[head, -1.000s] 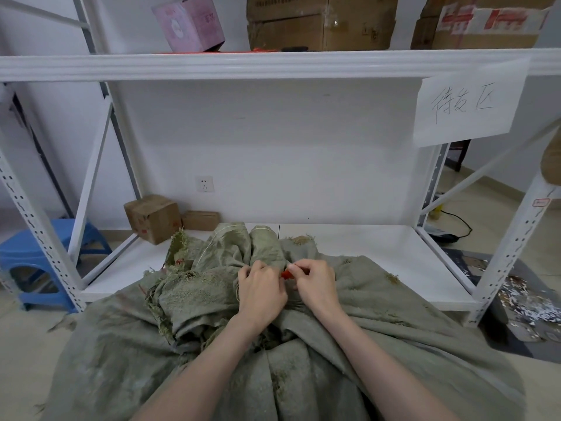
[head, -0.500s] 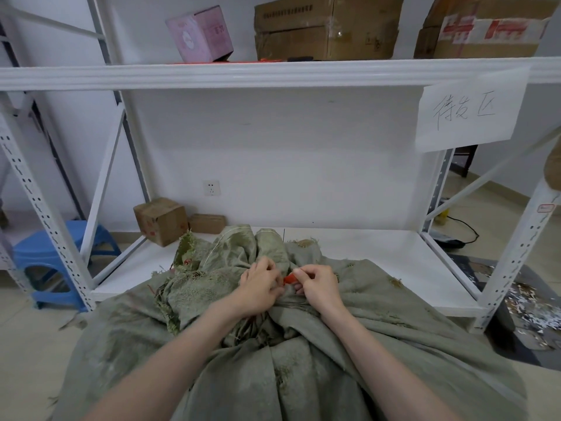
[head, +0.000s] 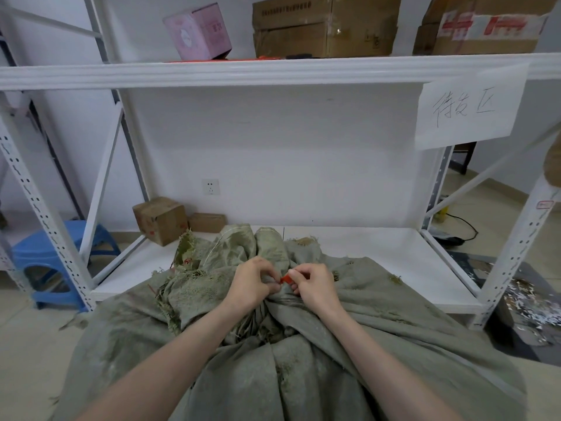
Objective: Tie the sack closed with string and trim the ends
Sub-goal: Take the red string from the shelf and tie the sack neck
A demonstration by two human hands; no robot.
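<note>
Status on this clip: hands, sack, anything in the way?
Left hand and right hand pinch red string at neck of sack. Knot hidden by fingers. Nothing in the way.

I count one sack (head: 303,375), one red string (head: 285,279), two small cardboard boxes (head: 160,219) (head: 207,222) behind the sack, one pink box (head: 198,31) above it, one blue stool (head: 45,247) to its left.

Soft, even, cool light leaves only faint shadows under the upper shelf (head: 273,72) and in the folds of the sack (head: 303,375), while wide-angle distortion bows the rack uprights (head: 36,208) near the edges and fine detail looks slightly soft.
</note>
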